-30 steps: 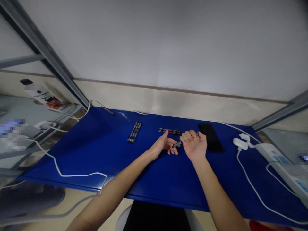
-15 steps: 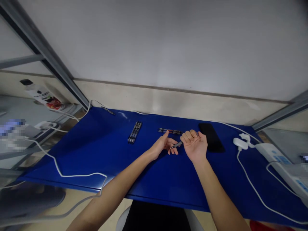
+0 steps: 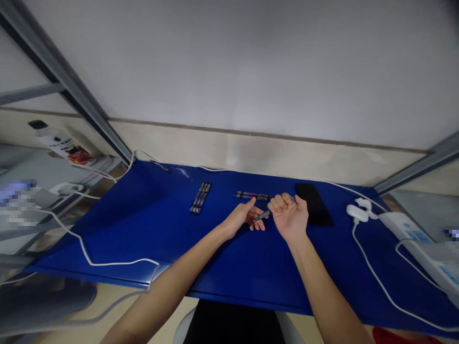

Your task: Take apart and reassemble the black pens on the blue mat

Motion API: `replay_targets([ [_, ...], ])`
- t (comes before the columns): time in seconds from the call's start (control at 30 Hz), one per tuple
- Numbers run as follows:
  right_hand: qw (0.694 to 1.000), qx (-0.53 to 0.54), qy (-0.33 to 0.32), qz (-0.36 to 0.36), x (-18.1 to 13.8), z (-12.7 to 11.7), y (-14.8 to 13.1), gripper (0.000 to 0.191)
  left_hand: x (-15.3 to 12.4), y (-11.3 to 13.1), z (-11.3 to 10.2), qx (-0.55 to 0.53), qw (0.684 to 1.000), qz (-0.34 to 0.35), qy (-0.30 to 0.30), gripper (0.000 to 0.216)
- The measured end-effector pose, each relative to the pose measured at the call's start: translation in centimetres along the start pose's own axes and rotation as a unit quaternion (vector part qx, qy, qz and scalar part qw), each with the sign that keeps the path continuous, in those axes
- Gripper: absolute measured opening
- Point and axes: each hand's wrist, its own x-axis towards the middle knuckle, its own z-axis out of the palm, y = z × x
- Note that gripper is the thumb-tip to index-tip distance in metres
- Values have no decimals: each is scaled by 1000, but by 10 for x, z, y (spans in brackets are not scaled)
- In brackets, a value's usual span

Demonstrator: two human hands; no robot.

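My right hand (image 3: 289, 215) is curled in a fist round a dark pen (image 3: 264, 214), whose tip pokes out to the left. My left hand (image 3: 243, 218) rests on the blue table (image 3: 150, 229) right beside it, fingers pinched at the pen's tip. Just beyond my hands lies a pair of pens with red marks (image 3: 253, 195). A bundle of three dark pens (image 3: 200, 197) lies further left.
A black phone (image 3: 314, 204) lies right of my right hand. A white charger (image 3: 356, 210) and power strip (image 3: 419, 243) with white cables sit at the right. A white cable (image 3: 107, 260) runs over the left edge. A bottle (image 3: 59, 142) lies on the left shelf.
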Motion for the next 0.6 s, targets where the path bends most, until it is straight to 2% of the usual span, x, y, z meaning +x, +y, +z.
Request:
replay_targets([
  [0.23, 1000, -6, 2, -3, -1, 1, 0, 37, -2, 3, 2, 12, 1000, 5, 5, 73],
  [0.37, 999, -36, 6, -7, 2, 0, 3, 44, -3, 3, 4, 52, 998, 21, 15, 52],
  [0.5, 990, -122, 32, -71, 7, -3, 10, 41, -5, 6, 0, 23, 993, 66, 90, 37],
  [0.6, 957, -248, 45, -141, 8, -7, 17, 40, -5, 14, -10, -20, 982, 114, 151, 32],
])
